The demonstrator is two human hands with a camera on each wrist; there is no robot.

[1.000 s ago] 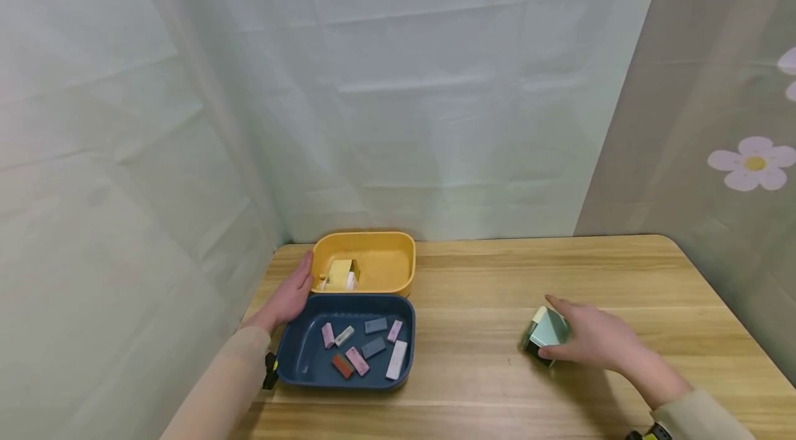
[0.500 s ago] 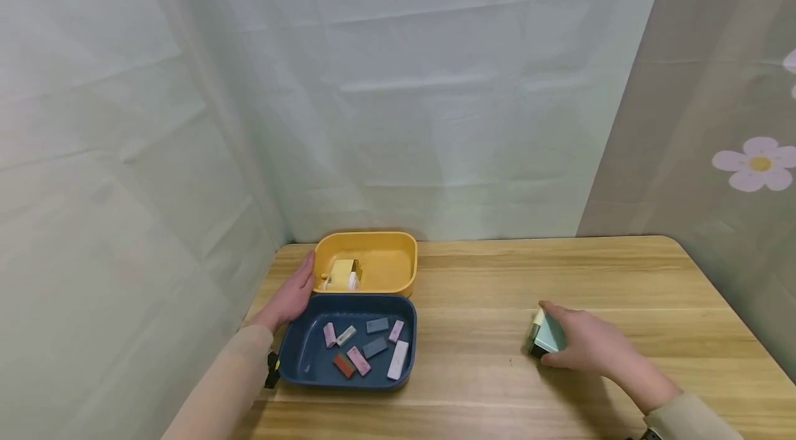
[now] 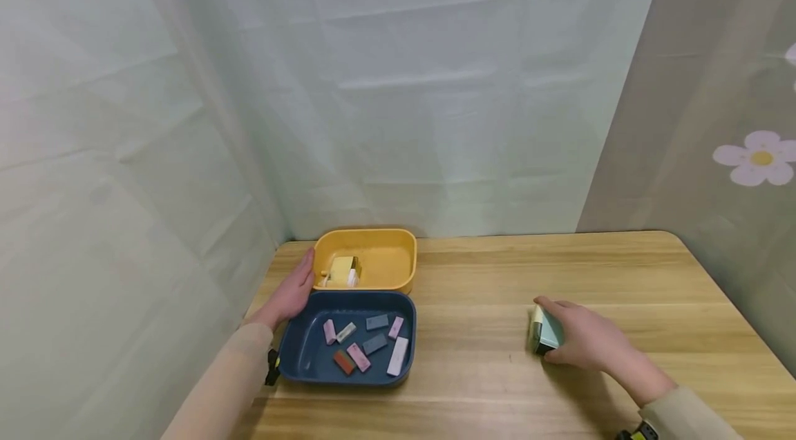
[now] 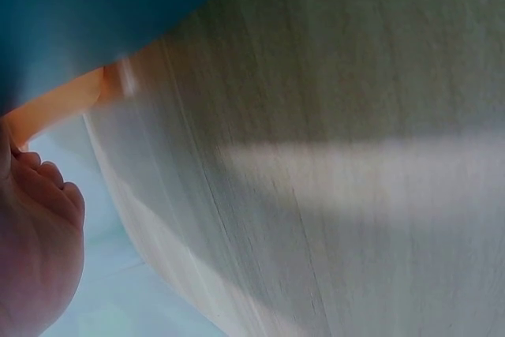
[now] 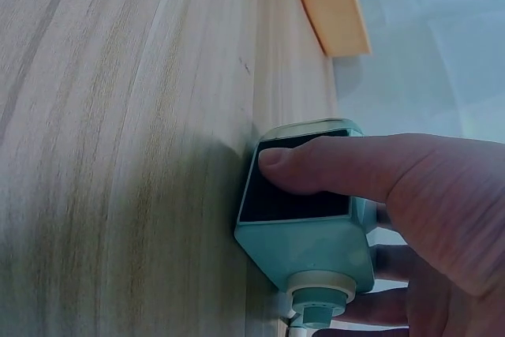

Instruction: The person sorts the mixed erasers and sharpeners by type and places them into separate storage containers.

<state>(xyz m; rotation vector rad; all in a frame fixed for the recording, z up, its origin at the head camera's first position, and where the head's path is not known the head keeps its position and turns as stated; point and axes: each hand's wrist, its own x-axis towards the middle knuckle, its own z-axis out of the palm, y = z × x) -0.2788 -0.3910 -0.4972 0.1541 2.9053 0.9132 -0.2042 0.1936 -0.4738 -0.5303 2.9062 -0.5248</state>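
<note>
A mint-green crank pencil sharpener (image 3: pixel 550 331) stands on the right part of the table. My right hand (image 3: pixel 591 336) grips it from the right. In the right wrist view the thumb (image 5: pixel 316 165) lies across its dark panel, with the other fingers on the opposite side, partly hidden. The crank knob (image 5: pixel 319 305) points toward the camera. My left hand (image 3: pixel 292 293) has its fingers extended against the left side of the yellow bin (image 3: pixel 388 267), beside the dark blue bin (image 3: pixel 298 354). The left wrist view shows only part of that hand, at its left edge.
In the yellow bin lies a pale yellow crank sharpener (image 3: pixel 340 272). The blue bin, nearer the person and touching the yellow one, holds several erasers, among them a white one (image 3: pixel 398 356) and a red-brown one (image 3: pixel 345 361). Cloth walls (image 3: pixel 435 115) border the table (image 3: pixel 472 329).
My right hand has moved slightly left and its thumb and fingers have closed around the green sharpener, which has turned a little. The left hand has stayed at the yellow bin.
</note>
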